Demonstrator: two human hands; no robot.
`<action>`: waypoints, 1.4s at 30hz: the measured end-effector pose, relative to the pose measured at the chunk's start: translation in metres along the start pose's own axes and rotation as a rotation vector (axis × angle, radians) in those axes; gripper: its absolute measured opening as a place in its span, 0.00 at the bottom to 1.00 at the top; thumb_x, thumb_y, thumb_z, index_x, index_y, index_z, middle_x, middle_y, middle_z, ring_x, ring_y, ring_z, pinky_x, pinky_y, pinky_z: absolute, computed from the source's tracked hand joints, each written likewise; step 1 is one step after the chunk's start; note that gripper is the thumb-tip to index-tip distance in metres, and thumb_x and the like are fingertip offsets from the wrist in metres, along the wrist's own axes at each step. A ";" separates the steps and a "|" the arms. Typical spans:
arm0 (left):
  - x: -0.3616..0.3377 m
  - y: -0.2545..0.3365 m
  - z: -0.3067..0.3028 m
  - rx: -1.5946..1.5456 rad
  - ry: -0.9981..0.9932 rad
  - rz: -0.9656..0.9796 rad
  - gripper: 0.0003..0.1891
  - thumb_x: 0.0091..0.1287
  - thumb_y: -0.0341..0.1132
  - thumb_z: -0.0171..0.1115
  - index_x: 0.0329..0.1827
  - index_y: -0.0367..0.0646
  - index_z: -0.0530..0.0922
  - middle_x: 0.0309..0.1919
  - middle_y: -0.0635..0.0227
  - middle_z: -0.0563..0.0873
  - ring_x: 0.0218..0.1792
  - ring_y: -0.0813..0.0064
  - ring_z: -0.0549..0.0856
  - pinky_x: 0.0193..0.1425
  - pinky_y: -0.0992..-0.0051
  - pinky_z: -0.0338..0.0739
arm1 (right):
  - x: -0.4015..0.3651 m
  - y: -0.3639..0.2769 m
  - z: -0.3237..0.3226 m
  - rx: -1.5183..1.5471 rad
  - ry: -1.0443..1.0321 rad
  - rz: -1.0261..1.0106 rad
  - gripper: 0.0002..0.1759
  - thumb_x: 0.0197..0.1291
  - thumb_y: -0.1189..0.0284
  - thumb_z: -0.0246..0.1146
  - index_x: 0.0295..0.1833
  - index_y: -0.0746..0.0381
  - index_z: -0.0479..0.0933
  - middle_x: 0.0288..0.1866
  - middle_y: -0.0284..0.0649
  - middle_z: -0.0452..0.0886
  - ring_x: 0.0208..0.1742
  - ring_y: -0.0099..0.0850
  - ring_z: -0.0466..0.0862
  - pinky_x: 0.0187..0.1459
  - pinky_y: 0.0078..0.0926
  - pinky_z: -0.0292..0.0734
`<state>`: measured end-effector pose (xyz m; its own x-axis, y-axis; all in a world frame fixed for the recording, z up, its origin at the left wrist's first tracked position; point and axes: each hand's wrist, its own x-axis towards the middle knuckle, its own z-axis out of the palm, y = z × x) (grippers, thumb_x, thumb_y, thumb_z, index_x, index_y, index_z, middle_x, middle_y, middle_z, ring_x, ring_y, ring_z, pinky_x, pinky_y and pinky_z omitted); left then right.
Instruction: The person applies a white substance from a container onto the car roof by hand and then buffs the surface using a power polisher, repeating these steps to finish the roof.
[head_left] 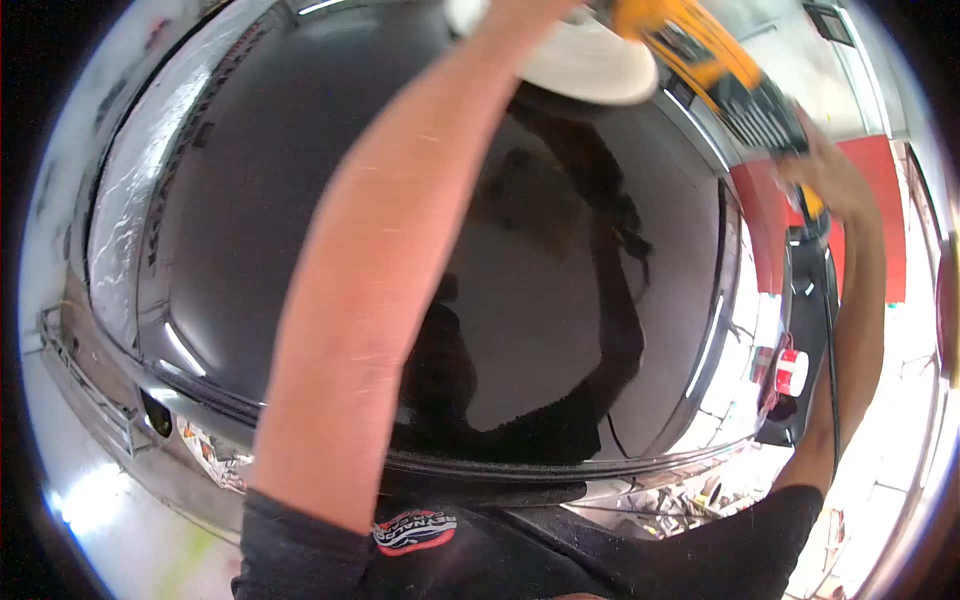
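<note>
A yellow and black polisher (pixel 715 65) with a broad white round pad (pixel 590 70) is at the top of the head view. The pad lies against a glossy black car panel (pixel 560 300), which mirrors my arms and head. My right hand (pixel 835 175) is wrapped round the polisher's rear end, at the upper right. My left arm stretches up across the panel to the front of the polisher. At the top edge my left hand (pixel 550 6) is mostly cut off, its fingers hidden. The pad and tool are slightly blurred.
A dark power cord (pixel 832 370) runs down along my right arm. A red and white container (pixel 790 372) is by a black surface on the right. Plastic sheeting (pixel 140 210) lines the panel's left side. A metal frame (pixel 90 390) stands at the lower left.
</note>
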<state>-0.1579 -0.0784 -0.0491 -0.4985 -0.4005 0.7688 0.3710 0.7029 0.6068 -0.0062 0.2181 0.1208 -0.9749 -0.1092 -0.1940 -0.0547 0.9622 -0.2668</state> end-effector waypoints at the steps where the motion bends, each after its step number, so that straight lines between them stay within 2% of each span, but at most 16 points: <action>1: -0.010 0.034 -0.010 -0.153 -0.084 -0.046 0.30 0.73 0.56 0.63 0.49 0.29 0.81 0.37 0.44 0.88 0.45 0.41 0.88 0.50 0.48 0.81 | -0.017 0.007 -0.002 0.037 -0.008 0.056 0.53 0.51 0.69 0.73 0.84 0.62 0.59 0.39 0.37 0.83 0.36 0.27 0.82 0.41 0.26 0.78; 2: -0.019 0.061 -0.010 -0.308 -0.169 -0.095 0.29 0.72 0.56 0.64 0.46 0.30 0.82 0.36 0.42 0.88 0.44 0.40 0.88 0.50 0.49 0.80 | -0.033 0.014 -0.003 0.074 -0.013 0.113 0.54 0.49 0.72 0.72 0.84 0.61 0.58 0.40 0.36 0.83 0.36 0.27 0.82 0.40 0.26 0.78; 3: -0.033 0.079 0.016 -0.311 -0.026 -0.052 0.30 0.71 0.57 0.65 0.45 0.29 0.82 0.34 0.40 0.88 0.42 0.38 0.88 0.50 0.48 0.80 | -0.045 0.024 -0.008 0.133 -0.068 0.155 0.57 0.45 0.75 0.70 0.85 0.62 0.56 0.40 0.36 0.83 0.35 0.26 0.81 0.40 0.26 0.78; 4: -0.039 0.106 0.013 -0.342 -0.298 -0.083 0.27 0.64 0.56 0.71 0.39 0.32 0.86 0.35 0.45 0.90 0.37 0.48 0.92 0.47 0.56 0.87 | -0.060 0.039 -0.010 0.195 -0.031 0.175 0.57 0.43 0.77 0.68 0.85 0.62 0.57 0.40 0.36 0.82 0.34 0.26 0.80 0.39 0.26 0.78; 10: -0.095 0.206 0.024 -0.595 -0.422 -0.200 0.24 0.68 0.51 0.72 0.38 0.33 0.83 0.28 0.47 0.89 0.35 0.48 0.92 0.42 0.58 0.86 | -0.145 0.142 -0.020 0.305 0.141 0.365 0.59 0.42 0.80 0.65 0.86 0.60 0.54 0.30 0.37 0.80 0.25 0.25 0.78 0.29 0.25 0.75; 15: -0.108 0.214 -0.003 -0.793 -0.438 -0.283 0.21 0.68 0.45 0.74 0.38 0.31 0.82 0.27 0.48 0.89 0.34 0.49 0.92 0.40 0.59 0.86 | -0.175 0.136 -0.026 0.256 0.170 0.442 0.61 0.39 0.81 0.64 0.87 0.60 0.52 0.30 0.38 0.80 0.23 0.26 0.78 0.26 0.24 0.76; 20: -0.088 0.174 -0.056 -0.743 -0.373 -0.342 0.21 0.68 0.45 0.74 0.38 0.31 0.82 0.25 0.51 0.88 0.32 0.51 0.91 0.40 0.59 0.84 | -0.159 0.081 -0.034 0.189 0.092 0.275 0.60 0.42 0.81 0.67 0.87 0.60 0.53 0.33 0.37 0.82 0.25 0.24 0.79 0.28 0.24 0.76; 23: -0.064 0.122 -0.085 -0.639 -0.256 -0.285 0.26 0.68 0.51 0.70 0.41 0.29 0.82 0.32 0.44 0.89 0.37 0.41 0.90 0.46 0.51 0.85 | -0.123 0.035 -0.029 0.224 -0.012 0.190 0.59 0.44 0.84 0.67 0.87 0.57 0.54 0.41 0.36 0.83 0.31 0.25 0.80 0.35 0.27 0.79; 27: -0.028 0.030 -0.128 -0.506 -0.126 -0.285 0.29 0.70 0.55 0.66 0.47 0.28 0.83 0.36 0.39 0.88 0.42 0.38 0.88 0.52 0.47 0.80 | -0.066 -0.056 -0.003 -0.012 -0.023 0.023 0.57 0.48 0.75 0.71 0.86 0.61 0.54 0.41 0.37 0.84 0.36 0.27 0.82 0.42 0.28 0.79; 29: -0.008 -0.017 -0.155 -0.159 0.005 -0.244 0.31 0.69 0.56 0.67 0.51 0.28 0.83 0.41 0.38 0.89 0.48 0.37 0.88 0.57 0.48 0.81 | -0.035 -0.104 0.012 -0.077 -0.092 -0.096 0.59 0.50 0.69 0.74 0.87 0.63 0.52 0.40 0.39 0.85 0.39 0.27 0.84 0.44 0.28 0.79; 31: 0.014 -0.056 -0.196 -0.083 -0.044 -0.383 0.31 0.68 0.55 0.70 0.53 0.29 0.84 0.42 0.38 0.89 0.47 0.40 0.89 0.56 0.49 0.81 | -0.005 -0.132 0.037 -0.060 -0.040 -0.216 0.55 0.55 0.70 0.70 0.87 0.65 0.51 0.31 0.35 0.79 0.31 0.23 0.78 0.38 0.25 0.74; 33: 0.019 -0.103 -0.215 -0.135 0.221 -0.199 0.27 0.68 0.51 0.72 0.53 0.30 0.85 0.37 0.47 0.90 0.40 0.53 0.90 0.49 0.57 0.83 | 0.019 -0.168 0.051 -0.058 -0.163 -0.261 0.57 0.56 0.66 0.72 0.87 0.67 0.50 0.31 0.35 0.79 0.32 0.25 0.79 0.41 0.25 0.75; 35: 0.016 -0.102 -0.261 -0.279 0.092 -0.210 0.23 0.68 0.47 0.74 0.52 0.33 0.86 0.31 0.58 0.89 0.34 0.68 0.87 0.43 0.66 0.80 | 0.034 -0.203 0.059 0.056 -0.343 -0.285 0.48 0.56 0.74 0.75 0.78 0.67 0.56 0.39 0.38 0.83 0.34 0.26 0.82 0.33 0.24 0.78; 38: 0.011 -0.100 -0.276 -0.306 0.139 -0.240 0.21 0.68 0.47 0.73 0.49 0.35 0.87 0.28 0.63 0.88 0.31 0.75 0.83 0.39 0.71 0.78 | 0.020 -0.220 0.063 -0.009 -0.324 -0.166 0.50 0.57 0.78 0.73 0.80 0.66 0.52 0.37 0.37 0.83 0.34 0.27 0.83 0.32 0.26 0.79; 41: -0.007 -0.067 -0.277 -0.176 0.068 -0.364 0.21 0.68 0.47 0.73 0.48 0.35 0.86 0.29 0.62 0.88 0.31 0.74 0.84 0.40 0.69 0.79 | 0.001 -0.168 0.060 -0.127 -0.171 -0.327 0.58 0.57 0.64 0.73 0.87 0.66 0.47 0.33 0.35 0.81 0.33 0.26 0.80 0.42 0.27 0.75; 42: -0.018 -0.048 -0.266 -0.200 0.154 -0.208 0.22 0.68 0.49 0.73 0.47 0.34 0.86 0.28 0.59 0.88 0.32 0.71 0.86 0.39 0.67 0.80 | -0.022 -0.154 0.053 -0.108 -0.117 -0.251 0.59 0.56 0.65 0.74 0.87 0.66 0.47 0.35 0.36 0.83 0.35 0.27 0.82 0.46 0.27 0.78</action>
<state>0.0415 -0.2617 -0.0382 -0.4612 -0.6184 0.6363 0.4274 0.4736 0.7701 0.0352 0.0594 0.1162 -0.8969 -0.3689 -0.2439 -0.3196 0.9219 -0.2190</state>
